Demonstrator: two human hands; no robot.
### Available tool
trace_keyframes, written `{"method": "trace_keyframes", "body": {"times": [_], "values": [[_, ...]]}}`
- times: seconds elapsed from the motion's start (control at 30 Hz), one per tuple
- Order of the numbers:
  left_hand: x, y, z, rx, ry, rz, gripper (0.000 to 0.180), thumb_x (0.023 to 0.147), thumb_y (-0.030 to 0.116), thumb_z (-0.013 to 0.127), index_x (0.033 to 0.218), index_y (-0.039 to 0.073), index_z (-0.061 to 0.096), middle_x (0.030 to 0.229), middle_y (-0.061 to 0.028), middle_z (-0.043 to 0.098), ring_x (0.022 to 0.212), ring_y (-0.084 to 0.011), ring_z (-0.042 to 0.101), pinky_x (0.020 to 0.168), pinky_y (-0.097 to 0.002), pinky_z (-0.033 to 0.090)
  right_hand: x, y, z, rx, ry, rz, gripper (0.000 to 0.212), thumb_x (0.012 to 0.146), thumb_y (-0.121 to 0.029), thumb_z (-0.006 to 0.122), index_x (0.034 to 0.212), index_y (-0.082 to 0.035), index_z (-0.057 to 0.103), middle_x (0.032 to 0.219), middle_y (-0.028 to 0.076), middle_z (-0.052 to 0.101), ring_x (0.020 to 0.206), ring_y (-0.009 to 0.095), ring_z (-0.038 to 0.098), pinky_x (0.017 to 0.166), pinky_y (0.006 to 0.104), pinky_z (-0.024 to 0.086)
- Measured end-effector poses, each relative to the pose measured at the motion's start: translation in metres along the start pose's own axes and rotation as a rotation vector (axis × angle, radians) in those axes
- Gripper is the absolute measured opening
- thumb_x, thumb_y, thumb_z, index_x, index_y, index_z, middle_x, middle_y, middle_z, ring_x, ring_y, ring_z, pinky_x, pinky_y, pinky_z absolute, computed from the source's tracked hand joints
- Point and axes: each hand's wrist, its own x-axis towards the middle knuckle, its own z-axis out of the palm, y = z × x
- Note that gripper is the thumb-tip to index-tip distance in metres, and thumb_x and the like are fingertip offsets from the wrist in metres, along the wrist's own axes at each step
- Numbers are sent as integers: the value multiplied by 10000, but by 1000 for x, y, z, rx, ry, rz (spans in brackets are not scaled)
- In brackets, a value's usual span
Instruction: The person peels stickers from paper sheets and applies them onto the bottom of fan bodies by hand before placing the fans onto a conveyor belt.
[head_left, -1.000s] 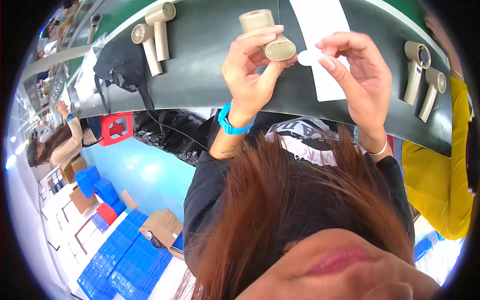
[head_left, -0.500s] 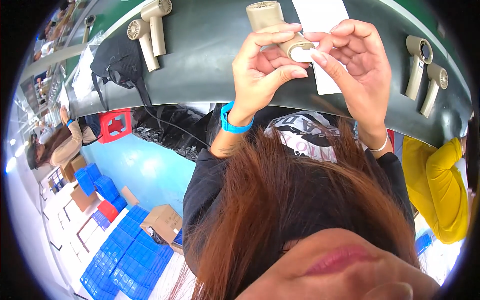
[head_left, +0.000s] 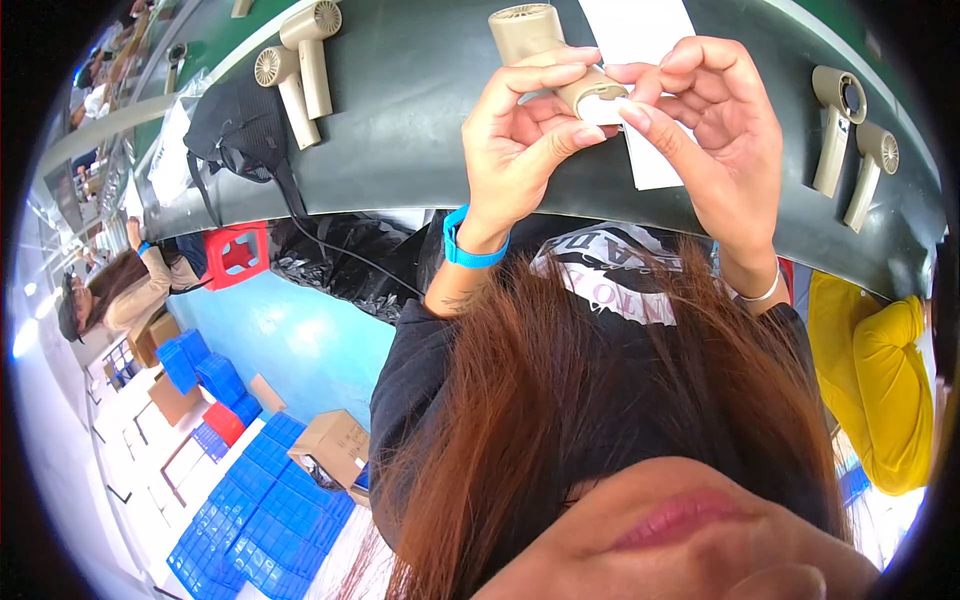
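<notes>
A beige handheld fan (head_left: 526, 36) lies in my left hand (head_left: 508, 145), its head pointing away and its handle end turned toward me. My left fingers and thumb are closed around the handle. At that end shows a small white piece (head_left: 601, 109), which my right hand (head_left: 722, 140) pinches at its edge between thumb and fingers. Whether the piece is a cap or a sticker I cannot tell. The other right fingers are curled. Under the hands, a white sheet (head_left: 655, 170) lies on the dark green work surface (head_left: 400, 110).
Two beige fans (head_left: 313, 75) lie at the left, close to a black backpack (head_left: 238, 128). At the right are two more fans (head_left: 832, 150). A person in a yellow sleeve (head_left: 880, 390) is at right. Blue crates (head_left: 265, 500) and an open cardboard box (head_left: 333, 445) stand on the floor at left.
My hands and the fan hold almost the same pose, with only a slight shift at the handle end. The background at left has moved a little rightward and down.
</notes>
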Motion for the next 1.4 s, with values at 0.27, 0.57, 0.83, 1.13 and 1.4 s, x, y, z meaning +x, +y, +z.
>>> {"method": "trace_keyframes", "body": {"times": [0.27, 0.57, 0.83, 1.13, 1.4], "values": [[0, 1, 0, 18, -10, -6, 374, 806, -110, 608, 1152, -45, 479, 1277, -217, 463, 1070, -312, 583, 872, -402, 554, 1, 0, -1, -15, -6, -26, 331, 805, 105, 619, 1057, -4, 436, 888, 102, 596, 1023, 222, 608, 839, 286, 500], [-1, 1, 1, -6, -8, -10, 377, 805, -120, 602, 1153, -43, 481, 1275, -214, 462, 1086, -318, 572, 881, -406, 549, 0, -3, 1, -59, 13, -24, 326, 802, 103, 623, 1048, -5, 439, 895, 99, 594, 994, 200, 616, 809, 277, 509], [1, 2, 2, 98, -22, 29, 366, 798, -119, 616, 1134, -48, 490, 1264, -219, 465, 1074, -290, 576, 857, -383, 561, -2, -6, 4, -114, 46, -8, 317, 799, 95, 624, 1039, -9, 445, 900, 82, 588, 981, 185, 619, 804, 266, 507], [0, 6, 14, 136, 29, 11, 342, 808, -116, 608, 1124, -56, 492, 1235, -208, 478, 1042, -267, 588, 851, -371, 564, -7, -14, 6, -261, 88, -52, 338, 821, 50, 614, 1111, -6, 448, 849, 64, 601, 912, 156, 625, 804, 277, 482], [-2, 0, 17, 160, 31, 11, 343, 801, -119, 614, 1118, -58, 497, 1228, -198, 477, 1031, -255, 591, 846, -352, 566, -9, -21, 7, -637, 132, -131, 388, 790, -4, 649, 1134, -41, 474, 776, 49, 610, 743, 131, 588, 745, 273, 461]]}}
